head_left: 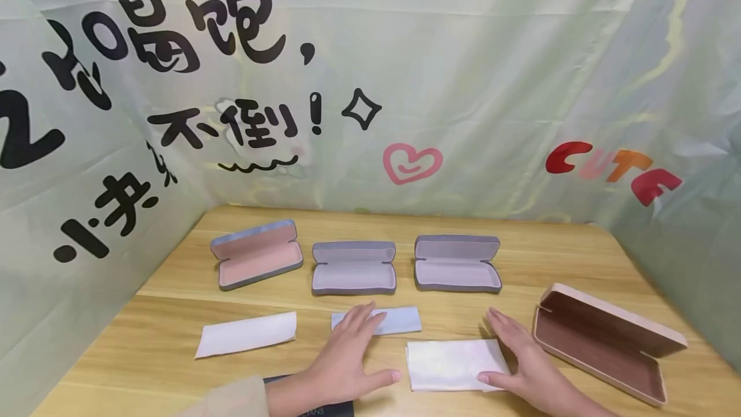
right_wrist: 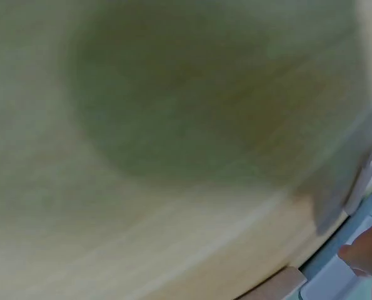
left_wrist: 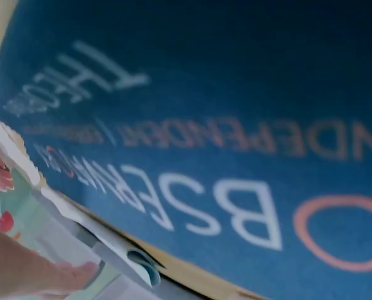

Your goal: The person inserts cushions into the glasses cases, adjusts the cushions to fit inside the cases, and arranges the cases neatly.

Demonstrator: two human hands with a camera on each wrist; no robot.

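Observation:
My left hand (head_left: 341,359) reaches over the table with its fingers extended. Its fingertips overlap a folded light-blue cloth (head_left: 402,320); contact cannot be told. Under the left wrist lies a dark blue flat item (left_wrist: 192,162) with white and orange lettering, mostly hidden in the head view. My right hand (head_left: 527,365) is at the right edge of a folded white cloth (head_left: 448,365). Its thumb lies over that edge, the other fingers point forward, and nothing is gripped. Another folded white cloth (head_left: 249,334) lies to the left.
Along the back stand three opened glasses cases: one pink-lined (head_left: 260,266), one lilac in the middle (head_left: 354,275), one lilac on its right (head_left: 457,272). A larger brown-lined case (head_left: 602,346) lies opened at the right. A printed curtain (head_left: 492,82) encloses the wooden table (head_left: 156,333).

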